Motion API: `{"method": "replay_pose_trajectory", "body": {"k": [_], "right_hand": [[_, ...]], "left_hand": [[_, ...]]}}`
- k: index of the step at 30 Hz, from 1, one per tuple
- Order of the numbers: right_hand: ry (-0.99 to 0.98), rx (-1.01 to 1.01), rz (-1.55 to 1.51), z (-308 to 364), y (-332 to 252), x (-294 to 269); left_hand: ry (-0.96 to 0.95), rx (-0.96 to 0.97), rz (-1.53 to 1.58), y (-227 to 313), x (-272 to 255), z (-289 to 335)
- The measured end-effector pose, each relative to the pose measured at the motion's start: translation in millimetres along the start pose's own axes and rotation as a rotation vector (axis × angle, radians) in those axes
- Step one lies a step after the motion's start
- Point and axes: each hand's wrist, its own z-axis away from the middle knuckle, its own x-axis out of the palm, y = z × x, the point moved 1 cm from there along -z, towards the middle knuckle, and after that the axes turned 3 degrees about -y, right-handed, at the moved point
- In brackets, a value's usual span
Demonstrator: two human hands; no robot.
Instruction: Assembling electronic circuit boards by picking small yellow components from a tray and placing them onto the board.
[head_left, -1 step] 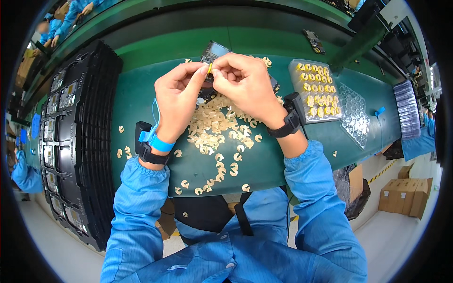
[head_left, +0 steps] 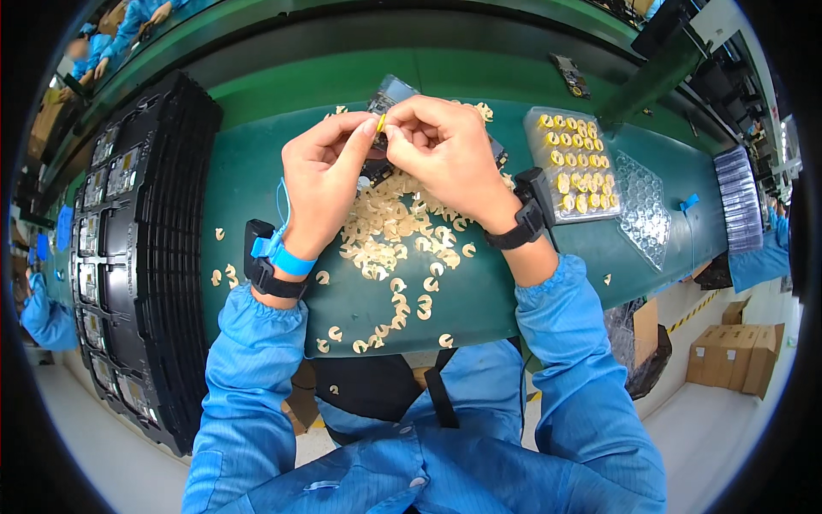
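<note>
My left hand and my right hand meet over the far part of the green mat. Between their fingertips is a small, thin yellow part, seen edge-on. Left thumb and forefinger pinch it from one side, while the right thumb and forefinger close on it from the other. Behind and below the hands lies a circuit board assembly, partly covered by them. Under my wrists spreads a loose pile of cream C-shaped pieces, several scattered toward the near edge.
A clear tray of round yellow parts stands to the right, beside an unfilled clear blister tray. Stacked black trays holding boards rise at the left. Another board lies on the far ledge. Cardboard boxes sit on the floor.
</note>
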Motion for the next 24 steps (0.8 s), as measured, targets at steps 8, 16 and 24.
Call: {"method": "replay_pose_trajectory", "body": {"k": [8, 16, 24], "right_hand": [[0.007, -0.039, 0.060, 0, -9, -1], [0.050, -0.053, -0.045, 4, -6, -22], [0.046, -0.092, 0.073, -6, -8, -9]], "left_hand": [[-0.090, -0.045, 0.050, 1, -6, -1], [0.071, -0.054, 0.109, -2, -10, -6], [0.008, -0.006, 0.073, -3, -8, -2]]}}
